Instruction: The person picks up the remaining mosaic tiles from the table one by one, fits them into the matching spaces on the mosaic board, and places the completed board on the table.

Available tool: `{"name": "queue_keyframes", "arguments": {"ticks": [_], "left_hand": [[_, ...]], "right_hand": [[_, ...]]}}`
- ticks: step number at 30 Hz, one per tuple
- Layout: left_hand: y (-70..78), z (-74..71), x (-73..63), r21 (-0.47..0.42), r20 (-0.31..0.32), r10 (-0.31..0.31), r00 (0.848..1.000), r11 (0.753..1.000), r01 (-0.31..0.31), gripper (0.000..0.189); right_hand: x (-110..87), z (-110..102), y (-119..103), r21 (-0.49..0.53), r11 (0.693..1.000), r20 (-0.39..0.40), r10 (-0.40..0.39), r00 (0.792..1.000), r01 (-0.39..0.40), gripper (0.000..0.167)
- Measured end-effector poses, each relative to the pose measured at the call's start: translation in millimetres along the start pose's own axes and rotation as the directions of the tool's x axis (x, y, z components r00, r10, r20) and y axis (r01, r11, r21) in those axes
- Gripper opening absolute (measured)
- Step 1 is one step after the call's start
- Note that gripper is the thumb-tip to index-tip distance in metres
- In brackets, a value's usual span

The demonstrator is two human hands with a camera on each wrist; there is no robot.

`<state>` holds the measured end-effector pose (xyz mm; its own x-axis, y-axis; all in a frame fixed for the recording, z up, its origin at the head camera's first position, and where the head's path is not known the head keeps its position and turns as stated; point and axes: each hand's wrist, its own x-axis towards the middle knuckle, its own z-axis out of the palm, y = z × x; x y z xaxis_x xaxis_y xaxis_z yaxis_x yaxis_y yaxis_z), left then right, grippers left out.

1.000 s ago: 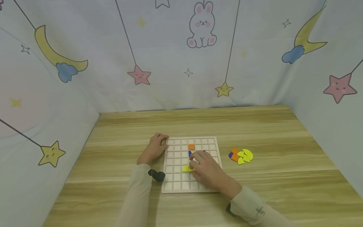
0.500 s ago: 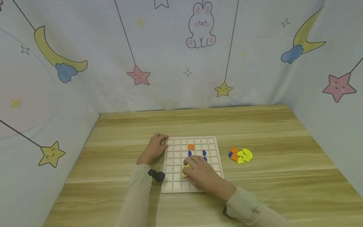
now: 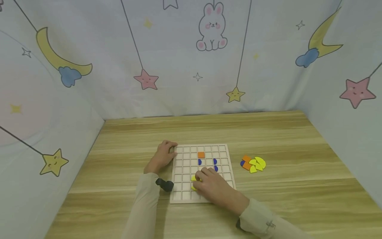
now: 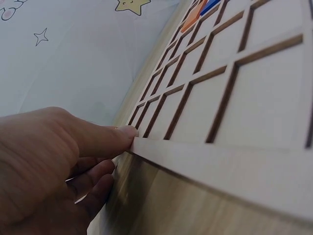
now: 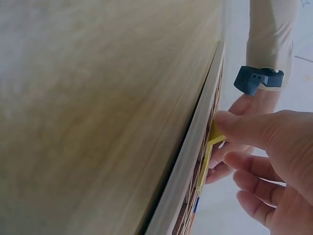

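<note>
A pale wooden grid board (image 3: 182,201) lies on the table. My left hand (image 3: 162,155) holds its far left corner; in the left wrist view the thumb (image 4: 128,132) touches the frame and the other fingers curl below. Over the lower middle squares, my right hand (image 3: 213,186) pinches a yellow piece (image 5: 215,132), partly hidden by the thumb. Another yellow piece (image 3: 194,178) shows in the square just beyond the fingers. Farther up the board sit an orange square (image 3: 201,155) and blue half-round pieces (image 3: 215,161).
Right of the board lies a small heap of loose flat pieces: yellow rounded ones (image 3: 260,162), orange ones (image 3: 246,165) and a blue one (image 3: 242,163). A patterned cloth (image 3: 191,99) hangs behind the wood-grain table (image 3: 286,139).
My right hand has moved toward me and slightly left over the board, uncovering the blue pieces, then has stayed nearly in place. The left hand keeps its place at the corner.
</note>
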<state>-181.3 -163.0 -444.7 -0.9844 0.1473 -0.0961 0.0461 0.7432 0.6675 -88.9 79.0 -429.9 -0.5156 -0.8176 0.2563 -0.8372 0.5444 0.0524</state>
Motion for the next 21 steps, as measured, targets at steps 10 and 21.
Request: {"name": "queue_keyframes", "arguments": {"ticks": [10,21], "left_hand": [[-0.5,0.5,0.8,0.007,-0.004,0.001,1.0,1.0,-0.001,0.042],[-1.2,1.0,1.8,0.004,-0.005,0.004,1.0,1.0,-0.004,0.042]], "right_hand": [[4.2,5.0,-0.9,-0.028,0.999,-0.018,0.021,1.0,-0.021,0.011],[9.9,6.3,-1.2,-0.043,0.995,0.068,0.092,0.993,-0.089,0.026]]}}
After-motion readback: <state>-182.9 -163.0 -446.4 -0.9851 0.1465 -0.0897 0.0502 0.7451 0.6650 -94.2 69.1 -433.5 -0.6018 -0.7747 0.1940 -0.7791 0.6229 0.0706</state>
